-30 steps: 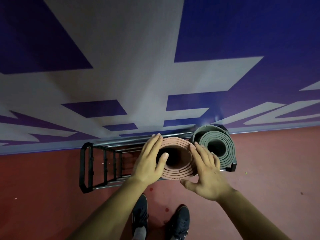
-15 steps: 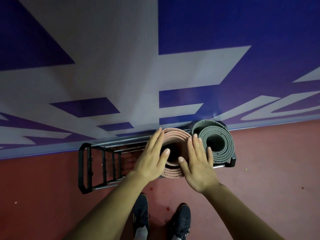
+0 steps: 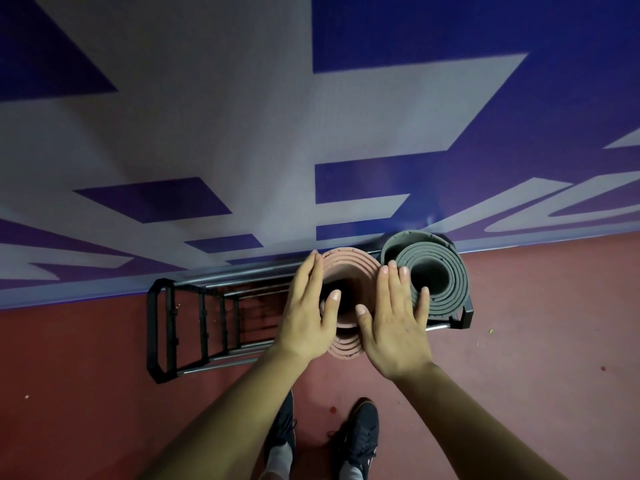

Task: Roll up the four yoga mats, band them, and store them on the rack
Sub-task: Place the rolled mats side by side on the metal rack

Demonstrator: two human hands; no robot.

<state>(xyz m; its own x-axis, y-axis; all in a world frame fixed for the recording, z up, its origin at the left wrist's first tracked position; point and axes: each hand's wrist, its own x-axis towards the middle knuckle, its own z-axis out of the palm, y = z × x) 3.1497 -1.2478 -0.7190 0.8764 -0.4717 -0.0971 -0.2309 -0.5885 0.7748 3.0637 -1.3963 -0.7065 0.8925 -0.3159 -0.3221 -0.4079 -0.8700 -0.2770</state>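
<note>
A rolled pink yoga mat [image 3: 349, 271] stands on end in the black metal rack [image 3: 162, 327], seen from above. My left hand [image 3: 308, 317] lies flat on the roll's left side with straight fingers, thumb at the hollow core. My right hand [image 3: 391, 323] presses flat on its right side, fingers reaching onto the rolled grey mat [image 3: 440, 268], which stands upright at the rack's right end. No bands are visible on either roll from this angle.
The rack stands against a blue-and-white patterned wall [image 3: 242, 133] on a red floor [image 3: 536, 323]. Its left compartments hold nothing. My two dark shoes [image 3: 356, 431] are just below the rack.
My right hand has slid left and up over the pink roll toward the grey one. Both hands now sit closer together, squeezing the pink roll narrower.
</note>
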